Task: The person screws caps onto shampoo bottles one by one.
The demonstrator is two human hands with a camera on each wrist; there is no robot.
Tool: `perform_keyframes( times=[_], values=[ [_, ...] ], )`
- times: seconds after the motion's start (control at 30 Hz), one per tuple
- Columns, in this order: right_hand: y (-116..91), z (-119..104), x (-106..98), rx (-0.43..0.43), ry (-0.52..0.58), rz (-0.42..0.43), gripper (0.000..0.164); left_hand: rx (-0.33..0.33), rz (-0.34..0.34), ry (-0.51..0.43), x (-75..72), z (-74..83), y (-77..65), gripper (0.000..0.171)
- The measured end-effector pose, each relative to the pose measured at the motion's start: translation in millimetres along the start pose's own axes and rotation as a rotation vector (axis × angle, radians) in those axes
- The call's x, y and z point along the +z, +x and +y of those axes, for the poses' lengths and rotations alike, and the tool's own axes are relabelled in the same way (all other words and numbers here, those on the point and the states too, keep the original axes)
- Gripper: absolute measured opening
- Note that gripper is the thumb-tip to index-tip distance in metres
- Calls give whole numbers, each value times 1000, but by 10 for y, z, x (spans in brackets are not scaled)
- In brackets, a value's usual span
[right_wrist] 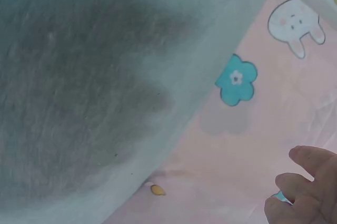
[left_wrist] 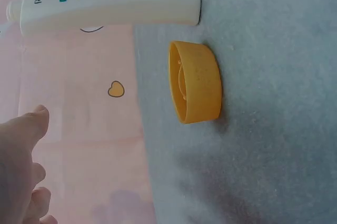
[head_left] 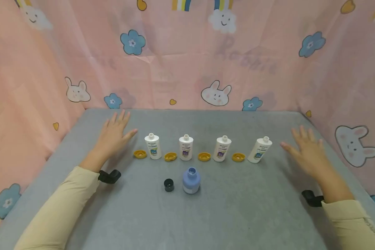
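Several white shampoo bottles stand uncapped in a row, from the leftmost bottle [head_left: 154,146] to the rightmost bottle [head_left: 260,150]. Between and beside them lie yellow caps, among them the leftmost cap [head_left: 140,155], which the left wrist view shows as an oval cap [left_wrist: 200,83]. Nearer the front is a blue bottle [head_left: 191,182] with an open neck, a black cap [head_left: 168,185] to its left. My left hand [head_left: 114,133] has its fingers spread, left of the row and holding nothing. To the row's right, my right hand [head_left: 309,154] is spread and holds nothing.
The grey table [head_left: 237,215] ends at the back against a pink cloth [head_left: 172,73] printed with rabbits, flowers and clouds. The cloth also hangs along both sides. A black wrist mount [head_left: 110,176] sits under the left wrist, another mount [head_left: 312,199] under the right.
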State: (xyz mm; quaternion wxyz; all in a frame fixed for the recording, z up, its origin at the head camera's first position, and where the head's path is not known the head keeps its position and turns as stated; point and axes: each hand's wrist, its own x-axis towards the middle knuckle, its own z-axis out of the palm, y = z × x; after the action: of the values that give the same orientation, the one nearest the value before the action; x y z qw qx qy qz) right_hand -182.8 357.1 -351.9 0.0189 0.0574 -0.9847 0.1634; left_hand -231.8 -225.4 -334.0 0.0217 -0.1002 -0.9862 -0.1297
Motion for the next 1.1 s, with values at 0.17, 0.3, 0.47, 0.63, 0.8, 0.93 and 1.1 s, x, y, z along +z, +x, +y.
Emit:
perform_keyframes(
  times=[0.17, 0.3, 0.47, 0.63, 0.8, 0.93, 1.1],
  values=[
    [-48, -70, 2, -21, 30, 17, 78, 7, 0, 13, -37, 17, -44, 76],
    [-89, -129, -38, -42, 45, 43, 76, 26, -1, 28, -60, 75, -69, 76],
    [-129, -205, -89, -64, 49, 46, 76, 42, -15, 30, -68, 158, -147, 75],
    [-131, -305, -116, -73, 42, 37, 76, 50, -11, 5, -74, 219, -241, 74],
    [-130, -399, -114, -82, 29, 20, 77, 53, -2, -15, -90, 298, -321, 73],
    [-164, -451, -86, -109, 38, 22, 77, 56, 4, -17, -117, 363, -385, 73],
    [-199, -549, -63, -145, 37, 17, 78, 85, 8, -1, -142, 439, -476, 74]
  ],
)
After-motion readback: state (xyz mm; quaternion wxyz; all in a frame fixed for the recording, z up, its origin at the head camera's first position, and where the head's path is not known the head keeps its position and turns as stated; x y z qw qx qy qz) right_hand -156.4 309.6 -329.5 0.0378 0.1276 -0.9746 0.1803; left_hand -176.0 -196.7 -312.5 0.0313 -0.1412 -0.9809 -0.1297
